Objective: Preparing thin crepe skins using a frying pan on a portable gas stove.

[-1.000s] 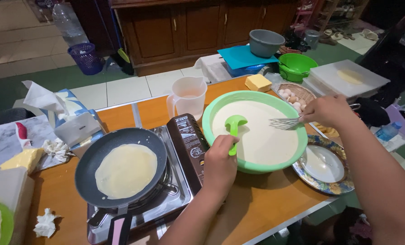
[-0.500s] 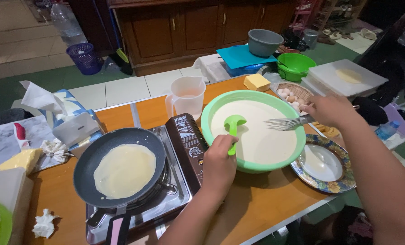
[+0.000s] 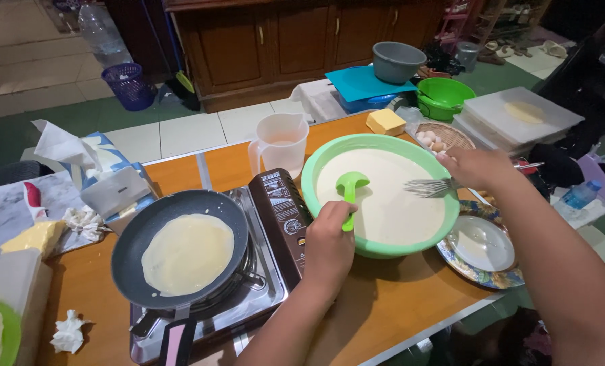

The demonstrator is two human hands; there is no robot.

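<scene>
A wide green bowl [image 3: 314,165] full of pale batter sits at the table's middle. My left hand [image 3: 329,238] grips the handle of a green ladle [image 3: 350,188] whose scoop rests on the batter near the bowl's left side. My right hand [image 3: 480,169] holds a metal whisk [image 3: 428,186] over the bowl's right rim, its wires just above the batter. To the left, a dark frying pan [image 3: 136,238] with a thin pale crepe [image 3: 189,251] sits on a portable gas stove [image 3: 275,285].
A clear measuring jug [image 3: 280,144] stands behind the stove. A patterned plate [image 3: 482,252] lies right of the bowl, a basket of eggs [image 3: 441,137] and a butter block [image 3: 385,121] behind it. Tissue box [image 3: 106,177] and crumpled tissue [image 3: 68,331] lie left.
The whisk has shifted slightly toward the bowl's right rim. My left hand stays on the ladle handle, and the crepe in the pan is unchanged.
</scene>
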